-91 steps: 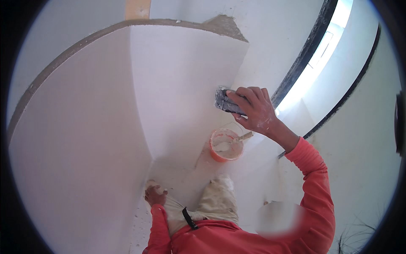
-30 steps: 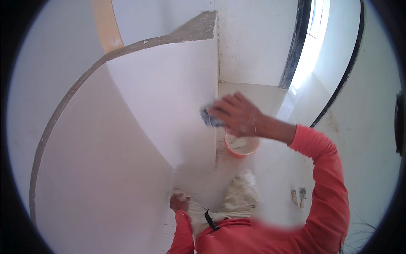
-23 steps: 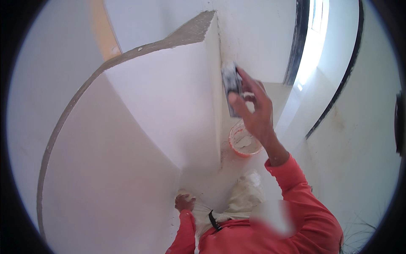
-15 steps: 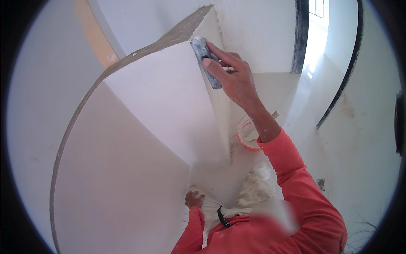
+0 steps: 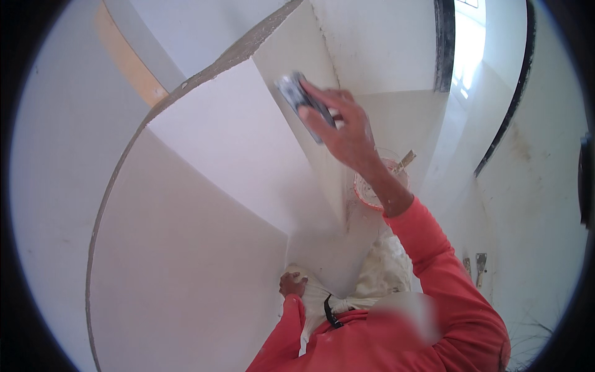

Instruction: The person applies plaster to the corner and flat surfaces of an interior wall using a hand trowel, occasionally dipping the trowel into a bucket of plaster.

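Note:
My right hand [image 5: 350, 133] is wrapped around a grey sanding block [image 5: 317, 124] dusted with white, thumb on one side and fingers on the other. Motion blurs them both slightly. The block is at the narrow pale side face [image 5: 291, 46] of a low white wall [image 5: 229, 136], just below its rough grey top edge [image 5: 248, 42]. I cannot tell whether it touches the surface. Down by the lower middle, my left hand [image 5: 293, 284] rests on the knee of my pale trousers [image 5: 316, 294], fingers spread and nothing held in them.
Behind my right forearm stands a bucket [image 5: 365, 199] with an orange-red rim, a stick-like handle [image 5: 406, 161] poking out. Two scrapers, one a putty knife [image 5: 481, 263], lie on the floor at right. A black-edged opening [image 5: 444, 49] lets in bright light at upper right.
My right hand has drawn the sanding block away from the wall's top corner, down along the side face. The view has shifted a little, uncovering more of the bucket and the scrapers. My left hand stays on the knee.

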Demonstrator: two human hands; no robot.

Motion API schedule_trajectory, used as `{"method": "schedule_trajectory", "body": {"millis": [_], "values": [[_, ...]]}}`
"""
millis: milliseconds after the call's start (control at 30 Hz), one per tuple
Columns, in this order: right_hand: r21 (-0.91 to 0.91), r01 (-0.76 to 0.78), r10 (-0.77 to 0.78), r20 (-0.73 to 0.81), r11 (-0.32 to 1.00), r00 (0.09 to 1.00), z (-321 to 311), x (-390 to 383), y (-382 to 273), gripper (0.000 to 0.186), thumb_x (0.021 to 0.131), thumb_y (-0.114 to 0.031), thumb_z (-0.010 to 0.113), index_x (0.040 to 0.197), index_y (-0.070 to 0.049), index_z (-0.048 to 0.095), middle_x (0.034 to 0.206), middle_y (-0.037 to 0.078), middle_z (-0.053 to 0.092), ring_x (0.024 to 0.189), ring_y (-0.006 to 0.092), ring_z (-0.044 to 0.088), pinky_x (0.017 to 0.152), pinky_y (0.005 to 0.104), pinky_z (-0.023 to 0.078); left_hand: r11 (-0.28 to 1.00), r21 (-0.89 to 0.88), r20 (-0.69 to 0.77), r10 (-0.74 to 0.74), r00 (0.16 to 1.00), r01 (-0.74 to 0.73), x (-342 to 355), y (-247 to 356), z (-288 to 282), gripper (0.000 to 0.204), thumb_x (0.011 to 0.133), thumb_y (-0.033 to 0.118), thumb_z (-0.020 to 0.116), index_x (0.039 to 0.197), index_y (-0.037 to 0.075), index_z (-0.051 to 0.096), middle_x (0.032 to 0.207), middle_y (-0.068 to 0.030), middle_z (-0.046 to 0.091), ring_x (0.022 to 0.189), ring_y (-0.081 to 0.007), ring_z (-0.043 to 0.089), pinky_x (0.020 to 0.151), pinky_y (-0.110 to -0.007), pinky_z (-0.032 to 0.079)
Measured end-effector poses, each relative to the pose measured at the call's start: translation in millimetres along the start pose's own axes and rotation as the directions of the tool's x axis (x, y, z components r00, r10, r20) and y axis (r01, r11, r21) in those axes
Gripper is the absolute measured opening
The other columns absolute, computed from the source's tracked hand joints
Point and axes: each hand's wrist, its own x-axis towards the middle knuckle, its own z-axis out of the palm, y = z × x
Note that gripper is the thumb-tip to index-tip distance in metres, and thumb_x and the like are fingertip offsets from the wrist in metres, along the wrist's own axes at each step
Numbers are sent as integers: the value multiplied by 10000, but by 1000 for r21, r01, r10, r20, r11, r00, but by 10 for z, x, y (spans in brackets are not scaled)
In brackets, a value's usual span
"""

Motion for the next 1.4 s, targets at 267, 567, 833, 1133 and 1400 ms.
{"method": "schedule_trajectory", "body": {"millis": [267, 567, 833, 1133, 1400], "values": [[-48, -68, 70, 50, 997, 996, 115, -434, 436, 432, 848, -305, 701, 1262, -192, 655, 1064, 127, 573, 1013, 237, 573, 867, 347, 482, 1000, -16, 2, 6, 1000, -6, -25, 12, -32, 445, 723, 460, 774, 1117, 270, 695, 1417, -79, 464, 1315, -276, 444, 1090, -464, 355], [-149, -430, 446, 101, 891, 889, -86, -1848, 1526, 472, 842, -303, 719, 1285, -163, 636, 1111, 134, 564, 1071, 226, 550, 923, 345, 454, 1000, -23, 30, 18, 999, -17, 19, 101, -12, 467, 731, 451, 766, 1141, 244, 684, 1431, -79, 449, 1341, -276, 407, 1101, -481, 327], [31, -77, 76, 8, 997, 997, 69, -608, 556, 422, 848, -246, 711, 1255, -149, 652, 1094, 117, 612, 1038, 224, 564, 877, 336, 472, 1000, -14, 30, 8, 1000, -7, 7, -53, -7, 481, 734, 446, 759, 1160, 241, 673, 1442, -78, 435, 1353, -273, 390, 1106, -466, 323], [-166, -544, 563, 106, 823, 819, 23, -2467, 1999, 445, 849, -245, 705, 1263, -97, 638, 1092, 111, 620, 1015, 203, 579, 857, 320, 488, 1000, 2, 32, 12, 999, -12, -8, 60, -1, 458, 737, 416, 772, 1152, 247, 676, 1443, -81, 430, 1344, -276, 400, 1105, -460, 324], [72, -361, 359, 43, 930, 932, 65, -1383, 1393, 471, 857, -199, 682, 1313, -122, 599, 1120, 115, 601, 1070, 225, 560, 902, 344, 479, 1000, 1, 38, -8, 999, 8, -5, 47, -41, 461, 746, 397, 771, 1162, 223, 675, 1446, -82, 428, 1343, -283, 401, 1107, -462, 324]]}}
